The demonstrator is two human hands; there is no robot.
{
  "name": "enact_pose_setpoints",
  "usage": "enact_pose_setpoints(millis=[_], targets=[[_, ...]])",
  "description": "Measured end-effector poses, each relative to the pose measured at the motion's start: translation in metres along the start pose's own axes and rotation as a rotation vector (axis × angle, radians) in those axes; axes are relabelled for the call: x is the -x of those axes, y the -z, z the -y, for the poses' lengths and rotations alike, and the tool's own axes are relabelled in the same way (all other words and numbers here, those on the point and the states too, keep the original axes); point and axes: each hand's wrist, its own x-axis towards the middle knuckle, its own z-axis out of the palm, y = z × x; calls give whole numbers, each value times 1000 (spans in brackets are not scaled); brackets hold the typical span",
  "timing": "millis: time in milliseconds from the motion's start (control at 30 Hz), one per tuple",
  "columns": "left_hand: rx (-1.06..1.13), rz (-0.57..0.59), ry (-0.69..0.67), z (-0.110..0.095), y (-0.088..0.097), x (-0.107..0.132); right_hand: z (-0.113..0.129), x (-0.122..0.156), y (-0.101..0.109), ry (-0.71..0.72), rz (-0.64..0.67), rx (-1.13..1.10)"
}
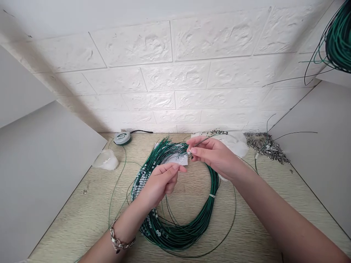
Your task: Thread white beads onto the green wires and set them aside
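A large coil of green wire (192,219) lies on the wooden table (260,226), with several white beads strung on strands along its left side (141,179). My left hand (161,180) is above the coil, its fingers pinched together on a thin green wire. My right hand (214,153) is just to the right and a little higher, pinching a small white bead (188,152) at the end of a wire strand. The two hands nearly touch at the fingertips. A bracelet is on my left wrist.
A green tape roll (122,137) lies at the back left, beside a clear plastic cup (105,160) with white beads. A white bag (233,140) and a pile of small grey metal pieces (265,146) lie at the back right. White panels stand either side; another green wire coil (338,40) hangs top right.
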Motion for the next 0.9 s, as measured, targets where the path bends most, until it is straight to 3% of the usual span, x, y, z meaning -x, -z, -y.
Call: enact_pose_setpoints(millis=[133, 333, 900], targets=[[3, -104, -96, 2, -3, 1, -2, 1, -8, -38, 10, 43], [17, -115, -123, 7, -4, 3, -10, 3, -23, -53, 157, 278], [-13, -124, -166, 12, -4, 2, -14, 5, -32, -29, 75, 232]])
